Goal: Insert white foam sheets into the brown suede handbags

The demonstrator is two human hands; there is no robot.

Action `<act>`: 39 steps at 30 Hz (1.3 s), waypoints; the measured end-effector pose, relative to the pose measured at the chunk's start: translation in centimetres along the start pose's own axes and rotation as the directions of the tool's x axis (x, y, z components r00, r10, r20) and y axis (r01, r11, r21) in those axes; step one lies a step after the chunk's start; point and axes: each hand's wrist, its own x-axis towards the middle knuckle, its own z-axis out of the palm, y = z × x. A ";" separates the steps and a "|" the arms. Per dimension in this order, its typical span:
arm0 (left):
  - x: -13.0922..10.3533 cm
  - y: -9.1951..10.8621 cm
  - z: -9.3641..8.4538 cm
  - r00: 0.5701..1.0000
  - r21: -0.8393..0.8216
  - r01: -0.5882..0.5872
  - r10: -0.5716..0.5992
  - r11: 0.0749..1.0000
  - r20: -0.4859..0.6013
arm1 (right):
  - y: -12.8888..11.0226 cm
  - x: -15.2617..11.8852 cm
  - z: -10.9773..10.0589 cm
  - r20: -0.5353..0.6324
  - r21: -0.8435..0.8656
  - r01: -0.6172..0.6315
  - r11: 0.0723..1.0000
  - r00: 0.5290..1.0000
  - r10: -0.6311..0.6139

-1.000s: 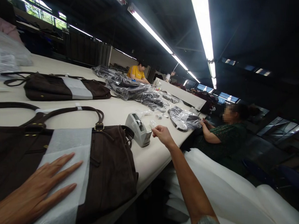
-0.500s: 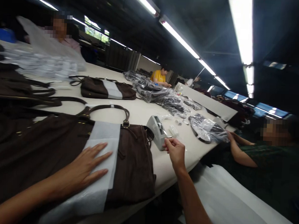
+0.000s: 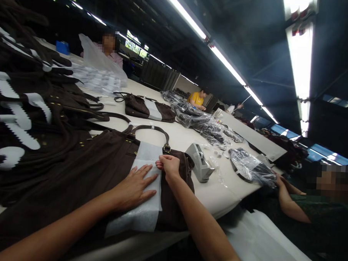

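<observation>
A dark brown handbag (image 3: 103, 158) lies on the table in front of me, with a band of thin white paper (image 3: 150, 148) across it near its right end. My left hand (image 3: 137, 186) rests flat on that paper, fingers spread. At the paper's right edge, just below the base of the bag's handle, is my right hand (image 3: 169, 167), its fingertips pinched together. The clear tape in that pinch is too small to make out well now. A grey tape dispenser (image 3: 200, 162) stands just right of the bag.
More brown bags with white padding strips (image 3: 20, 129) are piled at left. Another paper-banded bag (image 3: 149, 108) lies farther back. Plastic-wrapped bags (image 3: 197, 120) stretch along the table (image 3: 214, 197). At right, a co-worker's hands (image 3: 279, 180) hold a wrapped bag (image 3: 249, 164).
My right hand has gone from the tape dispenser's cutting edge leftward to the paper band, still pinching. My left hand stays flat on the paper. The view has turned to the left.
</observation>
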 end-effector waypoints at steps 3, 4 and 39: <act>-0.1 -0.1 0.1 1.000 -0.026 0.001 -0.001 1.000 -0.018 | 0.2 0.2 0.2 -0.019 -0.057 -0.012 0.998 1.000 0.011; -0.1 -0.2 0.2 1.000 -0.038 -0.003 0.002 0.999 -0.028 | 0.2 0.3 0.3 -0.022 -0.078 -0.019 0.997 1.000 0.018; 2.7 -4.4 5.9 0.955 0.154 0.037 0.011 0.987 -0.297 | -6.6 6.5 -24.8 -0.100 -0.521 -0.059 0.852 0.995 0.008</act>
